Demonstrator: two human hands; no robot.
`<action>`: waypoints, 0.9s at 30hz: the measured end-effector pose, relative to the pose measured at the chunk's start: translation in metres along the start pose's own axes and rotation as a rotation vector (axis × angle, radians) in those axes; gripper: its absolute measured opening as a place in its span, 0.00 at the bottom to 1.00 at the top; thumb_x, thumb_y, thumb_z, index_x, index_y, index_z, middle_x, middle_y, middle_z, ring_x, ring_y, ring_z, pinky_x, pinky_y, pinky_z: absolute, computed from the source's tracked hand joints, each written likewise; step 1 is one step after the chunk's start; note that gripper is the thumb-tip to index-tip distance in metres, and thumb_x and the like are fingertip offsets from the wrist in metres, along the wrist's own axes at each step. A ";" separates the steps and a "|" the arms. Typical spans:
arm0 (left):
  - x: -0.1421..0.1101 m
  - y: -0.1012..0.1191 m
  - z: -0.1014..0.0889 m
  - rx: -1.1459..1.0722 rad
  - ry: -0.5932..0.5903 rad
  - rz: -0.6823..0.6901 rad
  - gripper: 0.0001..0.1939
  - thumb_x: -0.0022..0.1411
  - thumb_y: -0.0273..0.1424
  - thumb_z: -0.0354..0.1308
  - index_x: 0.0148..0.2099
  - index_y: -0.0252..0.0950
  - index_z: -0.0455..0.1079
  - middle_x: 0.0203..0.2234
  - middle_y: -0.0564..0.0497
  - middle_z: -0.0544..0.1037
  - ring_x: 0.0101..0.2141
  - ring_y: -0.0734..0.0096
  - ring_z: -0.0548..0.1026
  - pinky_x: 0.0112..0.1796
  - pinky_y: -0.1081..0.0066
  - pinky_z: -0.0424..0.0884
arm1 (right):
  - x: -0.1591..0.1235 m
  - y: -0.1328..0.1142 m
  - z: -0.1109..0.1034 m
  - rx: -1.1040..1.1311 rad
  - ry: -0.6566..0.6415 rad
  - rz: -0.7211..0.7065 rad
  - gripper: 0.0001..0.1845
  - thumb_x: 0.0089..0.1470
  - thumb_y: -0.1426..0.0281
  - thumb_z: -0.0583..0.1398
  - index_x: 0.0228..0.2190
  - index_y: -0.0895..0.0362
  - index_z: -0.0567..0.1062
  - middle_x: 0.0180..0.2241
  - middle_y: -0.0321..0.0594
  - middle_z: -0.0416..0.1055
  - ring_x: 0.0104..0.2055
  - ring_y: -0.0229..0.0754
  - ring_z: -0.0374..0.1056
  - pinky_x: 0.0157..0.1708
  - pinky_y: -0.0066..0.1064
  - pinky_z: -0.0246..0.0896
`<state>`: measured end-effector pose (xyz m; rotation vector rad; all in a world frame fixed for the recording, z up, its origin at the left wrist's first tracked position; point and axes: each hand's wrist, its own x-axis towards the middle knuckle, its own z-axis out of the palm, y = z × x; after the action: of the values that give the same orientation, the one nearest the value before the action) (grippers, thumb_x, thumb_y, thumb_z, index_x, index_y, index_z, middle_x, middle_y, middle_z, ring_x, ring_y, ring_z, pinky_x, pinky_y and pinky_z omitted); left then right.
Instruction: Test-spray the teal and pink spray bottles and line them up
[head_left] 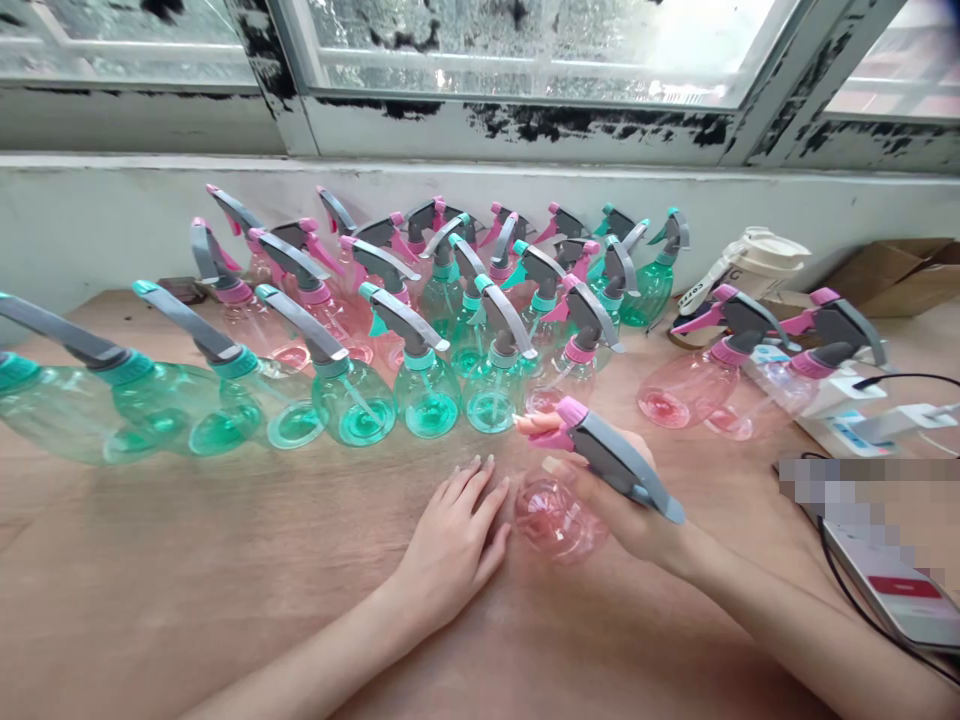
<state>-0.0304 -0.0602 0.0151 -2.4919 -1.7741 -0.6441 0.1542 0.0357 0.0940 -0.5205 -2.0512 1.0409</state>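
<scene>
Head view: the right hand is wrapped around the upper part of a pink spray bottle, just below its grey and pink trigger head. The nozzle end points away from the person and to the left, and the grey back of the head lies over the hand. Whether the base of the bottle touches the table is hard to tell. The left hand lies palm down on the wood, empty, fingers extended and slightly spread, just beside the bottle's left side.

Beyond the hands, a front row of green spray bottles runs from the left edge to the middle, the leftmost one cut off by the frame. Another pink bottle stands near the row's right end. Behind are more bottles, pink ones mostly toward the left and green ones toward the right, overlapping one another. Two further pink bottles are to the right, near a white power strip with plugs in it.

At the right edge lies a phone, partly pixelated, with a black cable across it. Farther back are a white lidded cup and a cardboard box, before a pale wall beneath windows.
</scene>
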 end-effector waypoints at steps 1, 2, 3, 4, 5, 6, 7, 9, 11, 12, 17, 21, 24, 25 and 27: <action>0.000 0.000 0.000 -0.001 0.003 0.002 0.18 0.66 0.28 0.52 0.56 0.29 0.68 0.56 0.34 0.71 0.57 0.47 0.68 0.53 0.49 0.70 | 0.000 0.000 0.001 -0.001 0.008 0.004 0.15 0.60 0.67 0.58 0.49 0.52 0.74 0.44 0.44 0.75 0.43 0.47 0.74 0.46 0.38 0.71; 0.000 -0.001 0.000 0.000 0.004 0.005 0.18 0.67 0.28 0.52 0.56 0.29 0.69 0.56 0.34 0.71 0.57 0.47 0.68 0.53 0.49 0.70 | 0.000 0.000 0.002 0.001 0.014 0.007 0.16 0.60 0.67 0.58 0.50 0.52 0.73 0.43 0.44 0.76 0.43 0.48 0.75 0.44 0.38 0.72; 0.000 -0.001 0.001 0.001 0.003 0.007 0.17 0.67 0.29 0.51 0.56 0.29 0.69 0.56 0.34 0.71 0.57 0.47 0.68 0.54 0.49 0.69 | -0.001 0.000 0.002 0.005 0.017 0.011 0.17 0.60 0.66 0.58 0.51 0.52 0.73 0.42 0.45 0.76 0.42 0.48 0.75 0.43 0.38 0.73; 0.000 -0.002 0.001 0.003 0.002 0.009 0.17 0.67 0.29 0.51 0.56 0.29 0.69 0.56 0.34 0.71 0.57 0.46 0.68 0.54 0.48 0.69 | -0.001 -0.001 0.002 0.011 0.023 0.015 0.18 0.60 0.65 0.58 0.52 0.52 0.72 0.42 0.45 0.77 0.42 0.49 0.76 0.42 0.38 0.73; 0.000 -0.002 0.001 0.005 0.000 0.010 0.17 0.67 0.29 0.52 0.56 0.29 0.69 0.56 0.34 0.71 0.57 0.46 0.68 0.54 0.48 0.69 | -0.001 -0.001 0.002 0.018 0.031 0.015 0.19 0.61 0.65 0.57 0.52 0.52 0.72 0.42 0.45 0.77 0.42 0.49 0.76 0.41 0.38 0.74; 0.000 -0.002 0.001 0.008 -0.002 0.010 0.17 0.67 0.29 0.52 0.55 0.29 0.69 0.56 0.34 0.71 0.57 0.46 0.68 0.54 0.48 0.69 | -0.001 -0.001 0.002 0.024 0.037 0.014 0.19 0.61 0.65 0.57 0.53 0.52 0.72 0.43 0.46 0.76 0.42 0.49 0.76 0.41 0.38 0.74; 0.000 -0.002 0.001 0.010 -0.005 0.008 0.17 0.67 0.29 0.52 0.55 0.30 0.69 0.55 0.34 0.71 0.57 0.46 0.68 0.54 0.48 0.69 | -0.001 -0.001 0.002 0.026 0.039 0.015 0.19 0.60 0.65 0.57 0.53 0.52 0.71 0.43 0.46 0.76 0.42 0.49 0.76 0.41 0.38 0.74; 0.000 -0.002 0.001 0.011 -0.007 0.004 0.17 0.67 0.29 0.52 0.55 0.30 0.69 0.55 0.34 0.72 0.57 0.46 0.68 0.54 0.48 0.69 | -0.002 -0.001 0.002 0.016 0.035 0.017 0.19 0.60 0.66 0.57 0.52 0.53 0.71 0.42 0.46 0.76 0.41 0.48 0.76 0.41 0.38 0.73; 0.000 -0.002 0.001 0.012 -0.009 0.003 0.16 0.67 0.29 0.52 0.55 0.29 0.70 0.55 0.34 0.72 0.57 0.46 0.68 0.54 0.48 0.69 | -0.002 -0.001 0.002 0.003 0.028 0.010 0.15 0.60 0.68 0.57 0.48 0.54 0.73 0.39 0.45 0.76 0.37 0.46 0.75 0.39 0.37 0.73; 0.000 -0.002 0.001 0.013 -0.010 0.004 0.16 0.67 0.29 0.52 0.55 0.29 0.69 0.55 0.34 0.71 0.57 0.46 0.68 0.54 0.48 0.69 | -0.002 0.000 0.002 0.003 0.026 0.004 0.13 0.59 0.69 0.57 0.45 0.54 0.74 0.37 0.44 0.75 0.36 0.45 0.75 0.39 0.36 0.73; 0.000 -0.002 0.001 0.017 -0.010 0.001 0.17 0.67 0.29 0.51 0.56 0.31 0.68 0.56 0.35 0.71 0.58 0.48 0.68 0.54 0.48 0.69 | -0.001 0.000 0.002 0.045 0.023 -0.021 0.08 0.58 0.73 0.58 0.40 0.54 0.74 0.36 0.43 0.75 0.37 0.44 0.75 0.39 0.34 0.73; 0.000 -0.002 0.000 0.016 -0.007 0.005 0.18 0.67 0.30 0.51 0.57 0.30 0.68 0.56 0.35 0.71 0.57 0.47 0.68 0.54 0.48 0.69 | 0.000 -0.002 0.002 0.103 0.010 -0.022 0.13 0.58 0.76 0.57 0.45 0.55 0.72 0.41 0.43 0.76 0.44 0.43 0.75 0.45 0.33 0.71; 0.000 -0.002 0.001 0.017 -0.006 0.014 0.18 0.67 0.30 0.52 0.57 0.29 0.68 0.56 0.33 0.71 0.57 0.46 0.69 0.53 0.47 0.69 | 0.001 -0.003 0.001 0.068 0.021 -0.073 0.08 0.59 0.76 0.56 0.40 0.55 0.72 0.37 0.40 0.75 0.38 0.40 0.74 0.42 0.30 0.70; 0.000 -0.002 0.001 0.016 -0.007 0.014 0.18 0.67 0.30 0.52 0.56 0.29 0.69 0.55 0.33 0.71 0.57 0.46 0.68 0.53 0.47 0.69 | 0.001 -0.004 0.001 0.039 0.025 -0.090 0.06 0.59 0.75 0.57 0.37 0.55 0.72 0.33 0.39 0.73 0.35 0.39 0.73 0.39 0.30 0.69; 0.001 -0.002 0.001 0.012 -0.012 0.012 0.17 0.67 0.29 0.51 0.55 0.29 0.70 0.55 0.33 0.72 0.57 0.45 0.68 0.54 0.47 0.69 | 0.001 -0.005 0.000 -0.012 0.030 -0.105 0.04 0.59 0.74 0.57 0.32 0.55 0.70 0.28 0.36 0.69 0.29 0.37 0.68 0.35 0.30 0.67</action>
<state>-0.0320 -0.0587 0.0143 -2.5020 -1.7603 -0.6164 0.1536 0.0336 0.0981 -0.4272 -2.0369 0.9539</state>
